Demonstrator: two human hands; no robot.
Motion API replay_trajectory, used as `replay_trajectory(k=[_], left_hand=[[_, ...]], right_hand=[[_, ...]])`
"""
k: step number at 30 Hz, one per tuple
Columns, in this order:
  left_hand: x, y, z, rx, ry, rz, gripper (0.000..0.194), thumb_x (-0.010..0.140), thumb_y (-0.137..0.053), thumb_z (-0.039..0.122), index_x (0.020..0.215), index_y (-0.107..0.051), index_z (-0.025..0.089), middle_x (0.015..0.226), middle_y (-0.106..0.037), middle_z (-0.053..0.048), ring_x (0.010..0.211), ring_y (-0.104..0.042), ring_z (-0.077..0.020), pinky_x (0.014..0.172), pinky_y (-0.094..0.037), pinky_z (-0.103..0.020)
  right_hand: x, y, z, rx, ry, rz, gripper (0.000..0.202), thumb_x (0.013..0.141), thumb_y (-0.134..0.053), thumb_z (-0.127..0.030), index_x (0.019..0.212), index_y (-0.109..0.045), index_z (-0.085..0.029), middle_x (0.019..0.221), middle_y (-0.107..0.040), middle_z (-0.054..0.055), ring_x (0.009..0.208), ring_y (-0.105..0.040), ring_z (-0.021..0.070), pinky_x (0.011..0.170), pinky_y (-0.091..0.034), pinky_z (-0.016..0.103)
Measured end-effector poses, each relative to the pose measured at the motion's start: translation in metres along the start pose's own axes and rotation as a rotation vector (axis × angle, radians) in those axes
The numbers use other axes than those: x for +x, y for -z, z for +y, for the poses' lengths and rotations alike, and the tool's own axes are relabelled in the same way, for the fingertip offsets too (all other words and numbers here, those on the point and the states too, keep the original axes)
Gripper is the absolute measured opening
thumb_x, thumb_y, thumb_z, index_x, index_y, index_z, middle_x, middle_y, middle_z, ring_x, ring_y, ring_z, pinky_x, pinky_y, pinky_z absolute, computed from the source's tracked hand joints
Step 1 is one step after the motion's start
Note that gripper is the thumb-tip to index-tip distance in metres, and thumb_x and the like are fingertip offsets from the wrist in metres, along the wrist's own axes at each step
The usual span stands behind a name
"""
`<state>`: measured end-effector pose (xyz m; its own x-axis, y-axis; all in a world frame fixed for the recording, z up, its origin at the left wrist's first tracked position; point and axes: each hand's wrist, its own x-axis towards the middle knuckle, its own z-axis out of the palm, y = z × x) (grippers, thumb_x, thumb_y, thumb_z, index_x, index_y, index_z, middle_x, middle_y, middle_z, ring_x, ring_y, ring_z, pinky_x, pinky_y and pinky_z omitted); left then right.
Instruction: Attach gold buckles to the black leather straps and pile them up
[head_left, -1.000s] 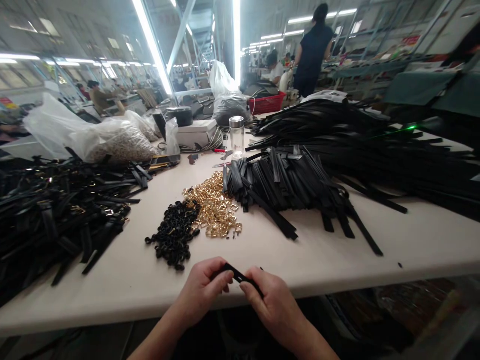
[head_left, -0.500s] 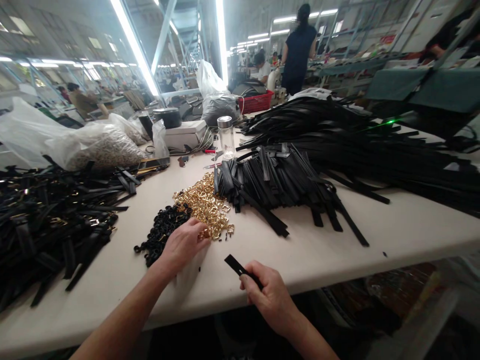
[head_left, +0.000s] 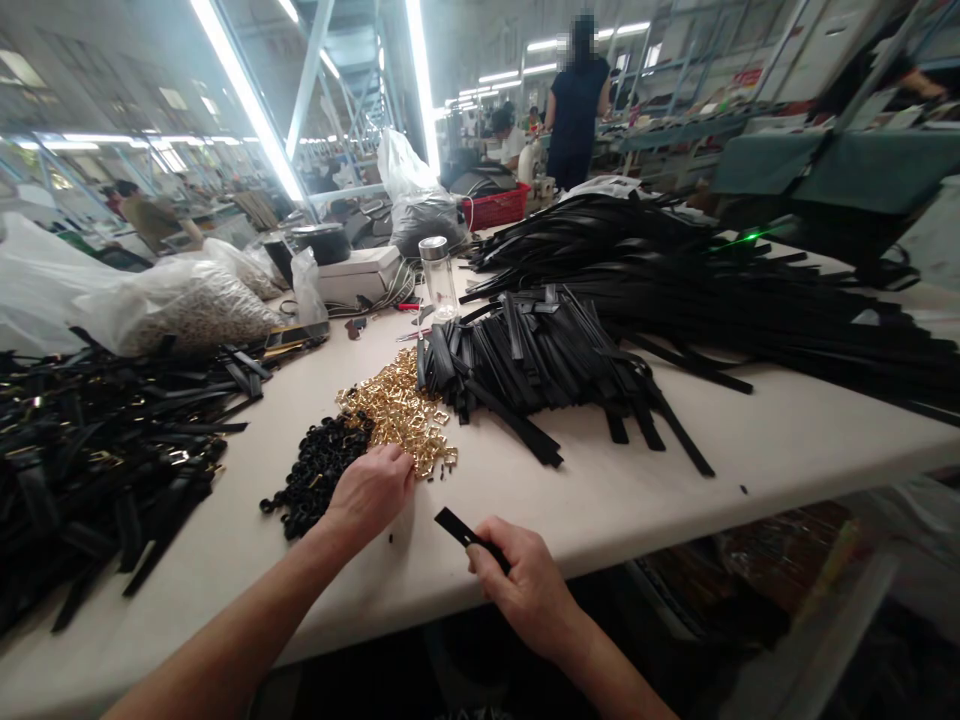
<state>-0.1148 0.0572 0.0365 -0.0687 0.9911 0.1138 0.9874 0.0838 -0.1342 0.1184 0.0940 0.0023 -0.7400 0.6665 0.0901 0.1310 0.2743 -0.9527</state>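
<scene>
My left hand [head_left: 375, 487] rests at the near edge of a pile of gold buckles [head_left: 405, 405], its fingers drawn together; whatever lies under the fingertips is hidden. Just left of it is a heap of small black loops [head_left: 319, 470]. My right hand [head_left: 521, 575], over the front edge of the table, grips a short black strap [head_left: 452, 526] whose flat end points up and left; a small slit shows near the thumb. Behind the hands lies a bundle of short black straps [head_left: 517, 350].
Buckled black straps [head_left: 97, 450] cover the table's left side, beside plastic bags [head_left: 180, 305]. A glass bottle [head_left: 438, 280] stands at the back, near a white box [head_left: 360, 275]. Long black strips [head_left: 675, 270] lie back right. A person [head_left: 577, 110] stands in the background.
The view has shifted slightly, moving the scene a little left. My left hand's fingers have drawn closer together at the buckles. My right hand still holds the strap.
</scene>
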Motion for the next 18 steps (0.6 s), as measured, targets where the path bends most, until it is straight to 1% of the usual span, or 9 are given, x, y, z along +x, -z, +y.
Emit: replay_trajectory(k=[3,5,7,8,11,13,14,16,18], left_hand=[[0.002,0.0,-0.001,-0.032,-0.009,0.032,0.022,0.09,-0.051,0.016,0.075,-0.067,0.015,0.08,-0.066,-0.009,0.077,-0.062,-0.023,0.072,-0.048,-0.034],[0.005,0.0,-0.004,-0.149,0.016,0.074,0.026,0.092,-0.051,0.02,0.073,-0.068,0.017,0.08,-0.067,-0.008,0.074,-0.061,-0.0198,0.07,-0.047,-0.032],[0.007,0.001,-0.009,-0.36,0.092,0.119,0.026,0.092,-0.052,0.026,0.075,-0.071,0.018,0.082,-0.068,-0.006,0.07,-0.06,-0.0169,0.069,-0.047,-0.03],[0.008,0.002,-0.012,-0.497,0.154,0.137,0.024,0.09,-0.055,0.03,0.077,-0.072,0.019,0.082,-0.07,-0.006,0.069,-0.061,-0.0164,0.069,-0.047,-0.03],[0.007,0.003,-0.016,-1.002,0.408,0.147,0.024,0.08,-0.065,0.04,0.081,-0.074,0.018,0.075,-0.072,-0.005,0.067,-0.063,-0.0179,0.066,-0.05,-0.031],[0.003,0.005,-0.012,-1.313,0.557,0.15,0.031,0.073,-0.072,0.044,0.084,-0.075,0.015,0.072,-0.073,-0.006,0.066,-0.065,-0.0188,0.065,-0.052,-0.031],[-0.001,0.007,-0.008,-1.424,0.603,0.157,0.034,0.069,-0.076,0.044,0.086,-0.075,0.014,0.074,-0.073,-0.006,0.066,-0.066,-0.0189,0.066,-0.054,-0.032],[-0.009,0.012,0.003,-1.552,0.638,0.174,0.038,0.066,-0.08,0.044,0.089,-0.074,0.014,0.077,-0.075,-0.007,0.068,-0.068,-0.0188,0.068,-0.055,-0.032],[-0.017,0.019,0.016,-1.6,0.625,0.19,0.037,0.066,-0.082,0.043,0.087,-0.074,0.014,0.076,-0.075,-0.007,0.067,-0.068,-0.0186,0.067,-0.056,-0.031]], right_hand=[[-0.001,0.0,0.0,0.008,0.006,0.001,0.022,0.095,-0.048,-0.031,0.078,-0.056,-0.019,0.066,-0.056,-0.001,0.061,-0.053,0.0148,0.058,-0.037,0.024],[-0.001,0.0,0.0,0.011,0.006,0.004,0.022,0.095,-0.048,-0.031,0.077,-0.056,-0.019,0.065,-0.055,-0.001,0.061,-0.053,0.0148,0.058,-0.037,0.024],[-0.001,0.001,-0.001,0.016,0.003,0.004,0.023,0.095,-0.048,-0.031,0.077,-0.056,-0.019,0.064,-0.056,-0.001,0.06,-0.053,0.0148,0.058,-0.038,0.024],[0.0,0.002,-0.001,0.023,0.001,0.002,0.023,0.095,-0.049,-0.031,0.077,-0.056,-0.019,0.064,-0.056,-0.001,0.06,-0.054,0.0148,0.058,-0.038,0.024],[0.001,0.003,-0.004,0.091,-0.035,-0.013,0.025,0.094,-0.05,-0.033,0.076,-0.056,-0.018,0.062,-0.055,-0.002,0.056,-0.054,0.0137,0.055,-0.039,0.023],[0.002,0.003,-0.007,0.217,-0.105,-0.043,0.029,0.093,-0.053,-0.04,0.075,-0.057,-0.017,0.061,-0.056,-0.002,0.05,-0.051,0.0116,0.049,-0.038,0.021],[0.003,0.002,-0.009,0.306,-0.153,-0.069,0.032,0.092,-0.054,-0.045,0.076,-0.057,-0.017,0.061,-0.057,-0.002,0.046,-0.049,0.0103,0.046,-0.036,0.02],[0.006,-0.001,-0.013,0.5,-0.244,-0.139,0.04,0.089,-0.058,-0.054,0.082,-0.06,-0.015,0.059,-0.058,-0.002,0.04,-0.045,0.0082,0.04,-0.032,0.018],[0.009,-0.007,-0.017,0.671,-0.3,-0.21,0.045,0.085,-0.061,-0.059,0.086,-0.061,-0.014,0.057,-0.058,-0.002,0.037,-0.043,0.0069,0.038,-0.03,0.016]])
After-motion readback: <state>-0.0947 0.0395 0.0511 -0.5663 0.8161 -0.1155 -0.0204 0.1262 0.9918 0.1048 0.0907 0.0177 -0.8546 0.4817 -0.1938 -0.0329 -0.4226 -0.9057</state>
